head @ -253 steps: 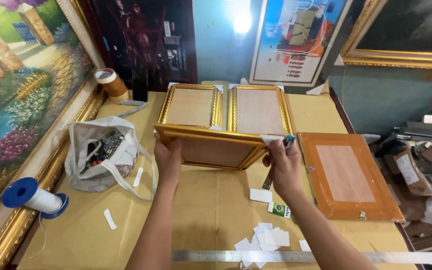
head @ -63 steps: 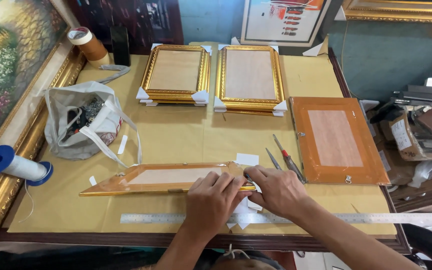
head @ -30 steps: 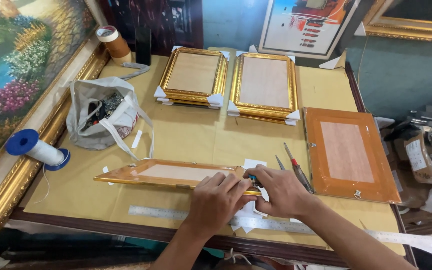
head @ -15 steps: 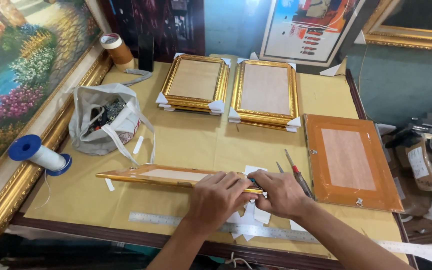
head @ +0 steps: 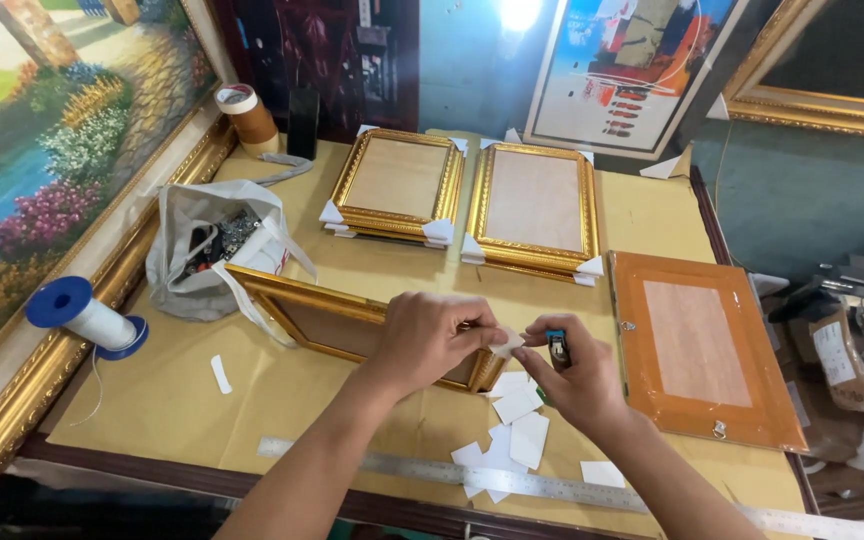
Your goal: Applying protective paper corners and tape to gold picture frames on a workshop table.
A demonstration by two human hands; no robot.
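Note:
A gold picture frame [head: 302,305] stands tilted on the table in front of me. My left hand [head: 432,335] grips its right end and presses a white corner piece [head: 504,345] onto that corner. My right hand [head: 572,375] pinches the same white piece and also holds a small blue and black tool [head: 557,346]. Several loose white corner pieces [head: 512,435] lie just below my hands.
Two gold frames [head: 397,180] [head: 537,205] with white corners lie at the back. An orange wooden frame [head: 697,345] lies right. A grey bag [head: 207,245], a blue thread spool [head: 82,315], a tape roll [head: 242,110] and a steel ruler [head: 432,470] surround the work. Large paintings lean around.
The gold frame, lying flat under my hands half a second ago, is now raised and tilted. My hands have moved to its right corner with a white piece.

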